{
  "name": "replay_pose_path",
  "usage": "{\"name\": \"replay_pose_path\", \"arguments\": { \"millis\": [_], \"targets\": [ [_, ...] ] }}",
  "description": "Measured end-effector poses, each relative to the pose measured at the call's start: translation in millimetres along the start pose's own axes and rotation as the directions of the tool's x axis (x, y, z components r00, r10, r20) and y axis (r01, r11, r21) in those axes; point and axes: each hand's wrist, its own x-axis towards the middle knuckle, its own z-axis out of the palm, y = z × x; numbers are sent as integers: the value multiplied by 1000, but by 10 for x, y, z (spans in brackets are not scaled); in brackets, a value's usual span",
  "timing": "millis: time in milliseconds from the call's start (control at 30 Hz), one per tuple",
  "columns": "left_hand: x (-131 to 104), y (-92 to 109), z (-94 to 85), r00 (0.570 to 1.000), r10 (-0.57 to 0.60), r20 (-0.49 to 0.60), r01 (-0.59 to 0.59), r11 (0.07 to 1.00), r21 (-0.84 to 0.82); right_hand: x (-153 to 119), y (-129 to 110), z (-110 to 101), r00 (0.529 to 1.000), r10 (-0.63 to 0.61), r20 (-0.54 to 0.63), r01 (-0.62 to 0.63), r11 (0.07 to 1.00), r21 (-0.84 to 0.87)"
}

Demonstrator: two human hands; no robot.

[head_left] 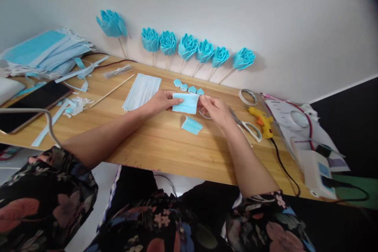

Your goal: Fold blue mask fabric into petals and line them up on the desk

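Between my two hands a light blue rectangular piece of face mask fabric is held flat above the table. My left hand pinches its left edge, the thumb lying on top. At the right edge, my right hand grips it between thumb and fingers. Just below lies another blue fabric piece, slightly curled. Beyond the held piece sits a row of small cut blue petals. A stack of pleated mask sheets rests left of my left hand. Scissors lie right of my right hand.
Several blue fabric flowers on sticks lean on the wall. A yellow glue gun, tape roll and power strip are at right. At left are stacked masks, a phone, scraps and a wooden stick.
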Motion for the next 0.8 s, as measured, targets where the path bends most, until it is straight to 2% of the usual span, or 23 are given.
{"name": "replay_pose_path", "arguments": {
  "millis": [233, 433, 600, 700, 800],
  "targets": [
    [21, -44, 8, 998, 31, 53, -34, 997, 66, -24, -5, 191, 995, 47, -92, -47, 999, 4],
    [16, -50, 21, 997, 43, 64, -45, 998, 36, -41, -68, 207, 990, -23, -141, 13, 997, -73],
    [-17, -13, 62, 999, 46, 3, -46, 999, -11, -54, -97, 232, 983, -97, -158, 66, 980, -190],
    [-12, -7, 71, 997, 28, -72, -31, 999, -43, -30, -52, 193, 963, -76, -260, 27, 982, -186],
    [10, -33, 67, 989, 0, -147, -10, 997, -72, -4, -20, 98, 891, -93, -445, 10, 983, -185]
  ]
}}
